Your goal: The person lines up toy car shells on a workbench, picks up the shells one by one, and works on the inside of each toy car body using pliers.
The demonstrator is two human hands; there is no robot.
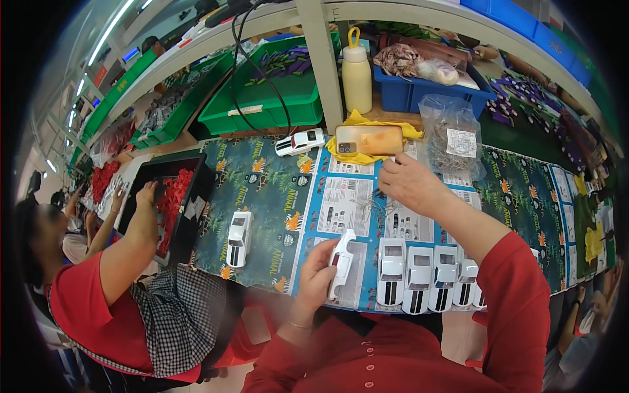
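So on our far left a co-worker's hand (pixel 145 194) is in a black tray (pixel 202 178) by a heap of red parts (pixel 175 196), separate from our bit. Moving right, 1 lone white car (pixel 239 239) sits on the patterned sheet (pixel 268 193), and a second white car (pixel 301 142) is parked toward the back. No clue if those 2 count as done. Then comes the white shell (pixel 343 265) in our left hand (pixel 314 278): its wheel arches look bare, so we'd call it partway at best. Past that, thin metal bits (pixel 379 208) lie loose, and at least 5 white cars (pixel 392 272) line up along the front edge, the last few partly behind our sleeve (pixel 514 288). The plastic bag (pixel 436 131) beyond is well stocked with similar metal, so we'd guess plenty is left.

Pose-wise, our left forearm comes up from below, thumb and fingers gripping the shell, which is tipped on its side. Our right hand (pixel 411 187) reaches in, elbow out, fingers curled downward just short of the phone (pixel 369 140); we can't tell if they're pinching anything.
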